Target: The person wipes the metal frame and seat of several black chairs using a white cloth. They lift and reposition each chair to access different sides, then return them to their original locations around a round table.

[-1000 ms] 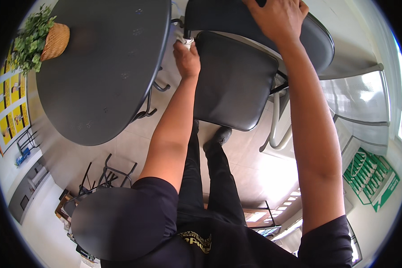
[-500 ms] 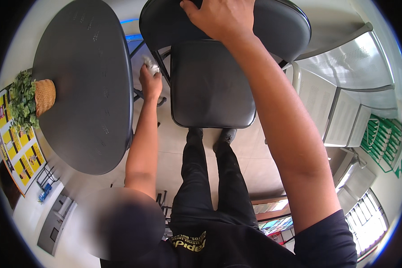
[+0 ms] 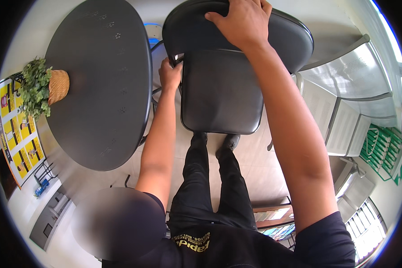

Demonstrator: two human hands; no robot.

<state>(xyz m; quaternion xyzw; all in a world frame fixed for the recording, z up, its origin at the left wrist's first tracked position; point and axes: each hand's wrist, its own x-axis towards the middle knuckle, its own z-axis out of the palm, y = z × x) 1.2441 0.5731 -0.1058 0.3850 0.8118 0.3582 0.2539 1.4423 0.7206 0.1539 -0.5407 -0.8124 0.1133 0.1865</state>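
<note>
A black padded chair (image 3: 223,96) stands in front of me, its rounded backrest (image 3: 283,38) on the far side. My right hand (image 3: 245,22) grips the top of the backrest, thumb on the near face and fingers reaching over the rim. My left hand (image 3: 169,75) is closed at the chair's left side, beside the frame where seat and backrest meet. It holds a crumpled white cloth (image 3: 179,56), of which only a scrap shows past the fingers.
A round black table (image 3: 98,89) stands close on the left, bearing a leafy plant in a woven pot (image 3: 59,86). Perforated metal bench seats (image 3: 339,107) line the right, with a green rack (image 3: 384,149) beyond. My shoes (image 3: 228,142) are just before the chair.
My left hand has moved right to the chair's side frame, and the cloth is now mostly hidden. My right hand stays on the backrest. The view has shifted slightly.
</note>
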